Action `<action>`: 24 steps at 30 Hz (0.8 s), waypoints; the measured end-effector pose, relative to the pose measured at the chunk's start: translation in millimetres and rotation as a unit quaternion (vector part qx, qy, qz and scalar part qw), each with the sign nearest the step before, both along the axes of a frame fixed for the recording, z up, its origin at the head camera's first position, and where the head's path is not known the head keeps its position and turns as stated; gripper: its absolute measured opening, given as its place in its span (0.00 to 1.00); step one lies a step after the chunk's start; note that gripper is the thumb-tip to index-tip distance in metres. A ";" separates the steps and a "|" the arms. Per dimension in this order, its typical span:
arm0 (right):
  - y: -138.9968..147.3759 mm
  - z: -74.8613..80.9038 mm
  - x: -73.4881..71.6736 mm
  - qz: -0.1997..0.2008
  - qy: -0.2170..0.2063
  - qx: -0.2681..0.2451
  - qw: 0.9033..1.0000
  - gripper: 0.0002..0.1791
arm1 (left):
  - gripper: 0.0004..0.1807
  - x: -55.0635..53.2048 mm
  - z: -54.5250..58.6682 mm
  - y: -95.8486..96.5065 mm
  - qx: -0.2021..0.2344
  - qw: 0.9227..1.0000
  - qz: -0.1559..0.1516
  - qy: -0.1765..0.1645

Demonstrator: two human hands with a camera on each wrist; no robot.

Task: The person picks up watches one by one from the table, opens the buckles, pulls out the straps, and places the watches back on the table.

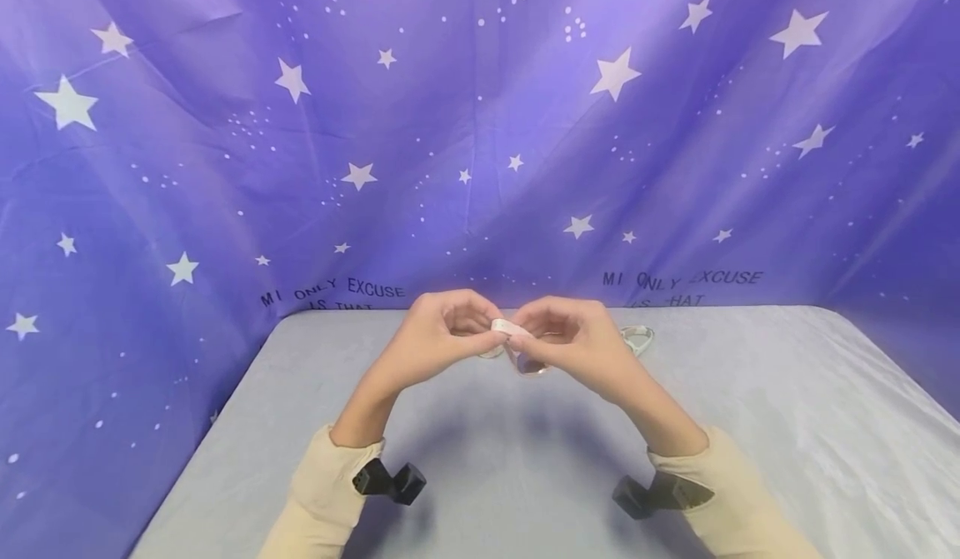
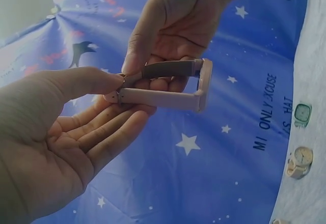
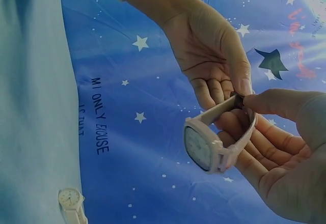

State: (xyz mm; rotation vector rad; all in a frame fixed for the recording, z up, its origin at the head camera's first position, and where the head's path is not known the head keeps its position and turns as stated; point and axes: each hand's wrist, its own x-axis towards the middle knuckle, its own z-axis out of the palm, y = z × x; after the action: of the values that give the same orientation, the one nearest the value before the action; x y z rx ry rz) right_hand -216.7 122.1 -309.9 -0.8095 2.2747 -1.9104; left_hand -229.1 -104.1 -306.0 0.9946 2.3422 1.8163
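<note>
Over the grey cloth, I see both hands meet at one small spot: the left hand and the right hand are each pinching the strap of a pink watch, thumb tips nearly together at the buckle. From here I can't tell whether that buckle is fastened. The strap bends round in a loop, and the squarish case hangs below the grip, its dial facing away from the strap. The left hand's other fingers reach beneath the strap, fairly straight.

Below the grip, on the cloth, the left wrist view shows a green square watch and, near it, a round-faced watch with a pale strap. Just beyond the right hand, a pale loop lies partly hidden by that hand.

On this side of the grip, beige sleeves end at the wrists, each bearing a black device. Behind the grip hangs a purple backdrop with white stars and dark lettering along its lower part.
</note>
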 end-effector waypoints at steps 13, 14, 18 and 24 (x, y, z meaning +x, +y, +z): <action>-0.2 0.5 -0.5 -0.020 -0.030 -0.024 0.999 0.14 | 0.11 -2.2 1.1 0.6 0.027 0.998 0.002 -0.059; -0.1 0.4 -0.5 -0.022 -0.031 -0.023 0.999 0.14 | 0.11 -2.2 1.1 1.1 0.031 0.998 0.001 -0.063; 0.2 0.5 -1.2 -0.032 -0.028 -0.020 0.999 0.14 | 0.12 -3.1 0.4 3.0 0.046 0.996 0.001 -0.082; -0.3 1.9 -0.9 -0.043 -0.027 -0.020 0.999 0.14 | 0.11 -4.1 -1.5 5.9 0.058 0.994 0.012 -0.097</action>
State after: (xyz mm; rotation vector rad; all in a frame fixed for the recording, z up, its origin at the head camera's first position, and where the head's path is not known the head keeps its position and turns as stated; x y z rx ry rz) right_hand -217.6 121.8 -308.0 -0.6656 2.2809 -1.9943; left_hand -233.2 -98.2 -307.5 0.7615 2.1682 1.9775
